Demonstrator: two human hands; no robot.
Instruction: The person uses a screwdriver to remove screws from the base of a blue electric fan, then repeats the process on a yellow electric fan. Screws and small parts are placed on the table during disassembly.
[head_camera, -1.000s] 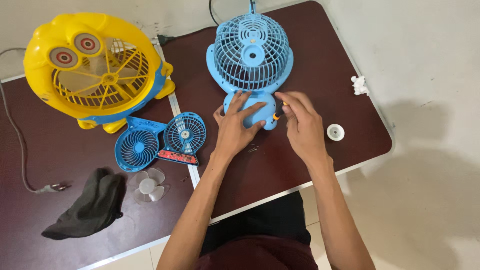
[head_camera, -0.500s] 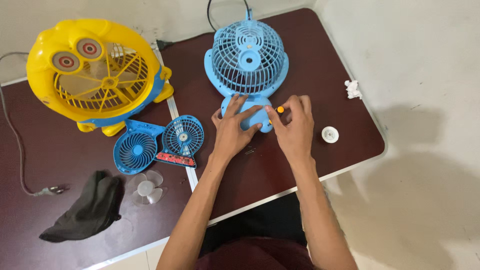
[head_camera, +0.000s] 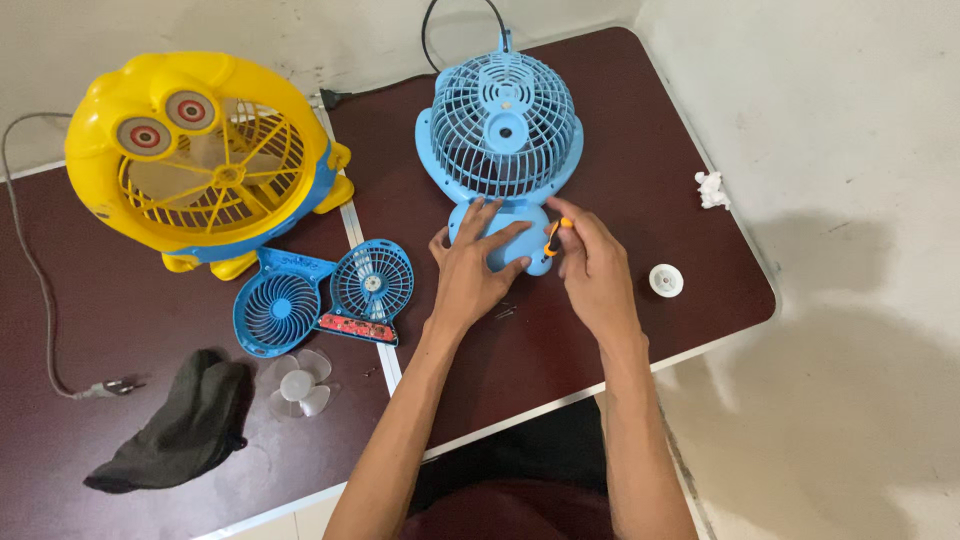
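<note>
Blue fan (head_camera: 503, 120), small desk type w/ round wire-style grille, lay on its back on the dark brown table (head_camera: 640, 180), near the table's far edge, its base toward the person. Left hand (head_camera: 468, 268) lay flat over the base, fingers spread, pressing it down; nothing enclosed in the palm. Right hand (head_camera: 592, 265) sat just beside the base on its right side, fingers pinched narrow round a small orange-and-black screwdriver (head_camera: 552, 238), tip directed at the base's lower right corner; whether the tip sat in a screw cannot be told. Black cable (head_camera: 432, 30) ran from behind the fan off the far edge. Approx. between the two wrists, a couple of tiny dark screws (head_camera: 503, 312) lay on the table. To the right, well apart: a white round cap (head_camera: 666, 280) and a crumpled white scrap (head_camera: 712, 188) near the edge. To the left, on an adjoining table: a large yellow fan (head_camera: 200, 150) w/ cartoon eyes, a small blue fan opened in two halves (head_camera: 322, 295) w/ a red circuit board (head_camera: 357, 327), a clear loose blade (head_camera: 298, 384), a dark cloth (head_camera: 180, 425), and a grey cord w/ plug (head_camera: 110, 386).
</note>
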